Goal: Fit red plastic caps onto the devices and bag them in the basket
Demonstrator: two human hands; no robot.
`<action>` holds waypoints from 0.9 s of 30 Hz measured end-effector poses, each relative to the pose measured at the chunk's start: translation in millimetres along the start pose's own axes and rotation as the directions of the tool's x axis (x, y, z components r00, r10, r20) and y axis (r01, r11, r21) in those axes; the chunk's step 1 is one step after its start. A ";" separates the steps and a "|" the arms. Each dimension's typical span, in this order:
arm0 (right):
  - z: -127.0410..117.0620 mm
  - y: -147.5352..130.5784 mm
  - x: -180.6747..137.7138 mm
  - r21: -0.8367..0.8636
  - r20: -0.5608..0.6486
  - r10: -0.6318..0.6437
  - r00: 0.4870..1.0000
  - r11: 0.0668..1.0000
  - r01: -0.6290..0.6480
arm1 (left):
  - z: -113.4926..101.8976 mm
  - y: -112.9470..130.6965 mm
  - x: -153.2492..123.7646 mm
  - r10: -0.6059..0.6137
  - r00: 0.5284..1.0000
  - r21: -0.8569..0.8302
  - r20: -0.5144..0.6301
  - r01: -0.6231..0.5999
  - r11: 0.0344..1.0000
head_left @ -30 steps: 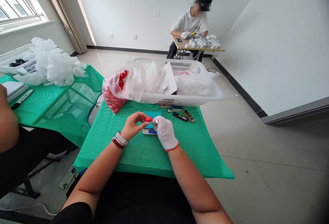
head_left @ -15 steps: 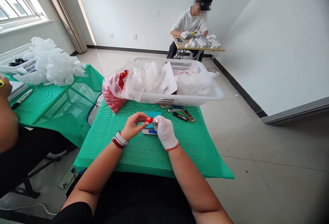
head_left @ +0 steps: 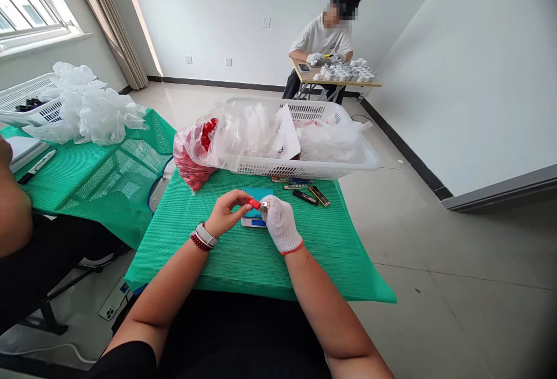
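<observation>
A small red plastic cap is pinched between the thumb and fingers of my bare left hand. My right hand, in a white knit glove with a red cuff, is closed around a small shiny metal nail clipper. Most of the clipper is hidden in the glove; its metal end meets the right end of the cap. Below both hands lies a small scale with a blue display, and a teal sheet is partly visible behind them.
Past my hands, a white basket holds plastic bags beside a bag of red caps. Several memory sticks lie on the green mesh cloth. A co-worker's arm shows at left; another person sits at a far table.
The red cap has tilted and moved slightly right, so it now meets the metal end of the clipper. The co-worker's arm at left has shifted.
</observation>
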State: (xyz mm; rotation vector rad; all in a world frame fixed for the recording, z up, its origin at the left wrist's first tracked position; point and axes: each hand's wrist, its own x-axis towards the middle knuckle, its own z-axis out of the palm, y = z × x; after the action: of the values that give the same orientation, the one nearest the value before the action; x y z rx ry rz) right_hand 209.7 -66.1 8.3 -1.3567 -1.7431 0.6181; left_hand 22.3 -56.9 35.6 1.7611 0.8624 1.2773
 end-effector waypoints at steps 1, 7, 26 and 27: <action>0.1 -0.4 -0.4 -0.001 0.001 0.000 1.000 1.000 0.000 | 0.6 0.5 -0.4 -0.011 1.000 -0.003 -0.001 0.011 1.000; 1.6 -2.4 -1.6 0.003 0.015 0.004 1.000 1.000 -0.004 | 0.2 1.4 -0.8 -0.042 0.998 -0.002 -0.048 0.042 0.999; 1.5 -5.8 -1.6 -0.001 0.003 0.009 1.000 1.000 -0.009 | -0.5 1.8 -1.6 -0.044 0.998 0.005 -0.047 0.044 0.999; 1.0 -5.8 -1.5 -0.001 0.003 0.009 1.000 1.000 -0.009 | -0.8 1.7 -1.4 -0.033 0.998 0.013 -0.045 0.034 0.999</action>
State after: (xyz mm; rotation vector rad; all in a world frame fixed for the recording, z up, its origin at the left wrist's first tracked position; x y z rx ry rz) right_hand 205.8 -69.1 11.8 -1.3661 -1.7405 0.6242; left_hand 21.3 -58.7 36.6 1.7270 0.9241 1.2959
